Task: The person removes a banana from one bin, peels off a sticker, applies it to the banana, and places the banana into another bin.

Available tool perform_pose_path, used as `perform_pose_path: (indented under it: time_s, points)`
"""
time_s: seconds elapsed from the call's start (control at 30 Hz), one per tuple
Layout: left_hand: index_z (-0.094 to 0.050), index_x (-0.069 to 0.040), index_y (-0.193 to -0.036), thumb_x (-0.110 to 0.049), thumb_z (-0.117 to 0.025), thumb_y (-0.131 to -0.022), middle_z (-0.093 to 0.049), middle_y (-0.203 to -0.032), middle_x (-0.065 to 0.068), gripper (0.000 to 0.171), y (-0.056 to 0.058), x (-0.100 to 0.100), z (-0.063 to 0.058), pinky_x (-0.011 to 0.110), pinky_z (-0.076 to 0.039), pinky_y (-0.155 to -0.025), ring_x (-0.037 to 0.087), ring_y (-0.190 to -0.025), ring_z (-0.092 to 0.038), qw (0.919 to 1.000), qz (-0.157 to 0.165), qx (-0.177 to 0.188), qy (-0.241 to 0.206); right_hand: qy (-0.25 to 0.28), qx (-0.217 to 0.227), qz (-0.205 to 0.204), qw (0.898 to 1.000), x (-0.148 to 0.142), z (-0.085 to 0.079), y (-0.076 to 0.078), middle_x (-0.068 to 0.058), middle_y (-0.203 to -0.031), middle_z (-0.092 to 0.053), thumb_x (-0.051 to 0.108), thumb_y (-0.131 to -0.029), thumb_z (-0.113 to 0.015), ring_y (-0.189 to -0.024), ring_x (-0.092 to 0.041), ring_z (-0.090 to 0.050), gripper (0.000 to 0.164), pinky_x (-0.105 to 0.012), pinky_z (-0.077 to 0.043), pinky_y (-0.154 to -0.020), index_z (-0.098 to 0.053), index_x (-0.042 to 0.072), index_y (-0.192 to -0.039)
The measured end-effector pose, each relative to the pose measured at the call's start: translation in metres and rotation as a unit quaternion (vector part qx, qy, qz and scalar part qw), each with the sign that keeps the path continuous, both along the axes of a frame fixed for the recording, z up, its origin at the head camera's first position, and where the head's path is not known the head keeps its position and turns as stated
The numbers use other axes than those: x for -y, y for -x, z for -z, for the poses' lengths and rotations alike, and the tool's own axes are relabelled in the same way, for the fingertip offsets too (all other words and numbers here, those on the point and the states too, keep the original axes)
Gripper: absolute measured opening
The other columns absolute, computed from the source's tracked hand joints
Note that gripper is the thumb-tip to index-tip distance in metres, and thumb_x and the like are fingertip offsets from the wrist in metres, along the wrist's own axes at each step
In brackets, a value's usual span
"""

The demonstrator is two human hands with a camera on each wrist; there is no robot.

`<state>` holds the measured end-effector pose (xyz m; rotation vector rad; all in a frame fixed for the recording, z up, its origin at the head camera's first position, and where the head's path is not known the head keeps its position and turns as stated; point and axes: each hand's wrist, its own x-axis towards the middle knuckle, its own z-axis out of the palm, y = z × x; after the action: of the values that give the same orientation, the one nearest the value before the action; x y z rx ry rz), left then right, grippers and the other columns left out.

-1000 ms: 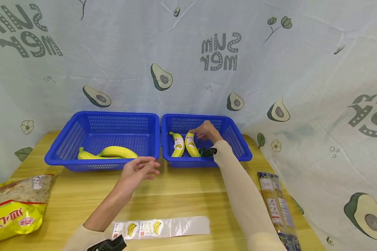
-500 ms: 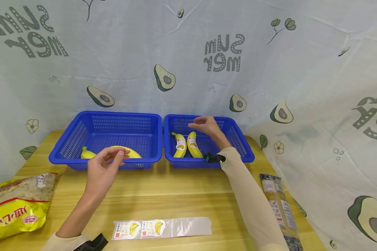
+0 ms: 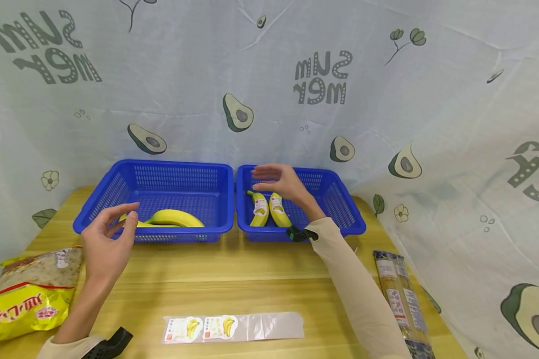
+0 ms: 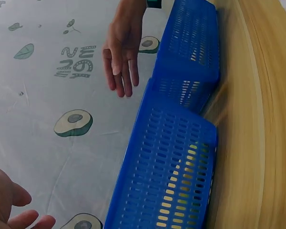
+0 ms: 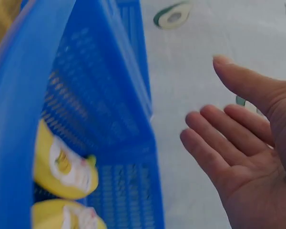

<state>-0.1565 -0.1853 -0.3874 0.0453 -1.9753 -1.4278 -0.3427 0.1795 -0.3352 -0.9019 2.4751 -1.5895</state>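
Observation:
My left hand (image 3: 105,249) hovers by the front left corner of the left blue basket (image 3: 211,234), fingers loosely bent with nothing between them. Inside that basket lie bananas (image 3: 175,218) with no label showing, partly hidden by the front wall and the hand. My right hand (image 3: 280,182) hangs over the right blue basket (image 3: 348,209), thumb apart from the extended fingers, its palm bare in the right wrist view. Below it are two bananas side by side, the left banana (image 3: 256,219) and the right banana (image 3: 281,218), each bearing a white banana-picture sticker (image 3: 261,205).
A clear strip (image 3: 278,326) carrying two banana stickers (image 3: 220,327) lies near the table's front. At the left sits a yellow food bag (image 3: 31,299); at the right, a long clear package (image 3: 402,299). A patterned curtain (image 3: 184,75) hangs behind the baskets.
My right hand has come off the right-hand labelled banana, risen and shifted slightly left. My left hand has moved left, from the gap between the baskets to the left basket's front left corner.

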Motion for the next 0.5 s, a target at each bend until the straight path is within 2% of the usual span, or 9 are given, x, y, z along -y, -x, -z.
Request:
perform_pose_path:
  time_s: [0.1, 0.23, 0.37, 0.5]
  points:
    - [-0.075, 0.000, -0.127, -0.008, -0.068, -0.105, -0.071, -0.121, -0.006, 0.025, 0.002, 0.008, 0.002, 0.017, -0.052, -0.105, -0.003, -0.120, -0.062, 0.9995, -0.029, -0.010, 0.012, 0.002, -0.001, -0.038, 0.999, 0.014, -0.006, -0.002, -0.027, -0.140, -0.068, -0.002, -0.094, -0.081, -0.131, -0.044, -0.065, 0.053, -0.044, -0.060, -0.104, -0.063, -0.006, -0.143]
    - [-0.076, 0.000, -0.128, -0.011, -0.069, -0.103, -0.075, -0.125, 0.007, 0.027, 0.007, 0.020, 0.005, 0.018, -0.046, -0.108, 0.000, -0.128, -0.059, 0.9963, -0.082, -0.013, 0.022, 0.020, 0.017, -0.084, 0.996, 0.034, -0.013, -0.004, -0.031, -0.141, -0.065, -0.010, -0.093, -0.079, -0.133, -0.050, -0.061, 0.056, -0.043, -0.060, -0.104, -0.060, -0.008, -0.145]
    - [-0.075, 0.000, -0.129, -0.014, -0.067, -0.102, -0.072, -0.135, 0.017, 0.031, 0.010, 0.034, 0.008, 0.022, -0.041, -0.109, 0.017, -0.136, -0.060, 0.9907, -0.134, 0.003, 0.020, 0.033, 0.028, -0.121, 0.992, 0.052, -0.018, -0.003, -0.032, -0.142, -0.064, -0.014, -0.092, -0.078, -0.134, -0.049, -0.061, 0.056, -0.042, -0.060, -0.104, -0.061, -0.008, -0.145]
    - [-0.070, 0.005, -0.134, -0.012, -0.066, -0.101, -0.065, -0.147, 0.020, 0.037, 0.010, 0.049, 0.013, 0.039, -0.035, -0.122, 0.037, -0.144, -0.052, 0.9878, -0.154, 0.005, 0.025, 0.042, 0.028, -0.157, 0.986, 0.074, -0.019, 0.001, -0.029, -0.139, -0.068, -0.015, -0.091, -0.078, -0.130, -0.041, -0.067, 0.052, -0.042, -0.060, -0.105, -0.064, -0.009, -0.141]
